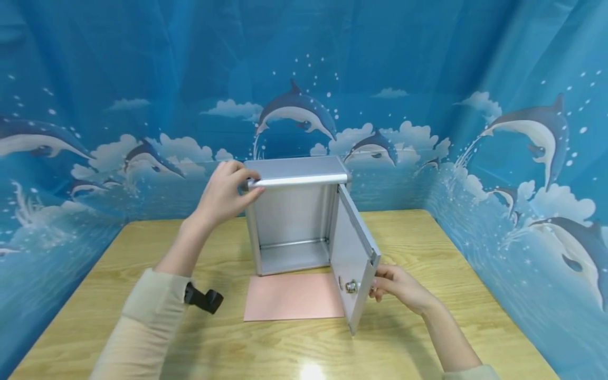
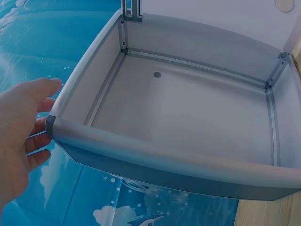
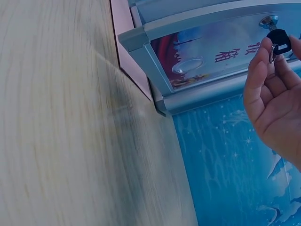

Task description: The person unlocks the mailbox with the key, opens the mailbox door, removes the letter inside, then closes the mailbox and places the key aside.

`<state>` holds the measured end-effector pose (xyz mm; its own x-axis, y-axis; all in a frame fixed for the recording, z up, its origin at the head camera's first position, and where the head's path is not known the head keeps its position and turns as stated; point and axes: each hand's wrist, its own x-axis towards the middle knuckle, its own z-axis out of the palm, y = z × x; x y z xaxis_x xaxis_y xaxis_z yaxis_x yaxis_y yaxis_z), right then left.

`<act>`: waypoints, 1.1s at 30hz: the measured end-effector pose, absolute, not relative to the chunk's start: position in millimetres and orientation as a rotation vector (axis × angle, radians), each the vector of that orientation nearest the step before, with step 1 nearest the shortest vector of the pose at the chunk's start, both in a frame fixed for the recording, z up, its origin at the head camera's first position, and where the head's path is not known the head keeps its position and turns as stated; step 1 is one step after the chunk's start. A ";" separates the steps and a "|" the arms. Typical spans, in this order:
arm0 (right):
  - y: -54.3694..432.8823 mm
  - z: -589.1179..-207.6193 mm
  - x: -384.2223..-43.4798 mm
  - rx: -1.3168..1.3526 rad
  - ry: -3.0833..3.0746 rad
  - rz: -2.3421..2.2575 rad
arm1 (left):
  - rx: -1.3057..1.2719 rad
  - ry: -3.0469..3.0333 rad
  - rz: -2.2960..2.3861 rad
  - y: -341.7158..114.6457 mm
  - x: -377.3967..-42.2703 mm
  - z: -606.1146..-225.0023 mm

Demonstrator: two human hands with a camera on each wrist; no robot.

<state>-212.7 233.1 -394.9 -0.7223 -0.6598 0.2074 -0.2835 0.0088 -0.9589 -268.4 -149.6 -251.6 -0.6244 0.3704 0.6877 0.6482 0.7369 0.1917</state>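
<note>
A silver metal mailbox (image 1: 296, 171) stands on the table with its door (image 1: 349, 253) swung out toward the front right; its interior looks bare. My left hand (image 1: 228, 190) holds the upper left corner, the fingers curved around the corner cap in the left wrist view. At the door's outer edge is my right hand (image 1: 404, 287), its thumb and fingers pinching a black-headed key (image 3: 280, 41) that sits at the lock (image 3: 268, 21) on the door's front. A small metal ring hangs from the key. The lock's inner side (image 1: 351, 286) shows on the door's back.
A pink mat (image 1: 294, 298) lies flat in front of and partly beneath the mailbox. The wood-grain table (image 1: 228, 343) is walled at the back and sides by a blue dolphin-print curtain (image 1: 190, 68). A black strap mount (image 1: 204, 298) juts from the left wrist.
</note>
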 end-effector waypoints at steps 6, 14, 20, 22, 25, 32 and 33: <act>223.0 -389.5 -211.6 -0.968 2.049 -1.684 | -0.757 -2.395 -0.585 -146.9 -267.6 -246.3; 209.4 -385.9 -208.9 -0.945 2.042 -1.621 | -0.720 -2.470 -0.560 -144.8 -268.0 -243.0; 200.7 -384.1 -206.7 -0.909 2.071 -1.584 | -0.722 -2.469 -0.542 -143.8 -267.3 -241.9; 197.2 -383.6 -205.8 -0.908 2.079 -1.579 | -0.719 -2.469 -0.541 -143.3 -267.2 -242.0; 191.8 -383.3 -204.6 -0.904 2.084 -1.584 | -0.713 -2.466 -0.536 -142.9 -267.1 -242.4; 179.6 -382.7 -203.4 -0.887 2.079 -1.586 | -0.717 -2.450 -0.525 -143.4 -266.3 -242.7; 177.9 -382.5 -203.2 -0.878 2.079 -1.585 | -0.718 -2.446 -0.524 -143.5 -266.3 -242.7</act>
<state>-203.2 177.9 -382.5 -0.7317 -0.6780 0.0703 -0.2475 0.1682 -0.9542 -266.3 -143.5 -242.7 -0.7171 0.3781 0.5855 0.5849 0.7834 0.2104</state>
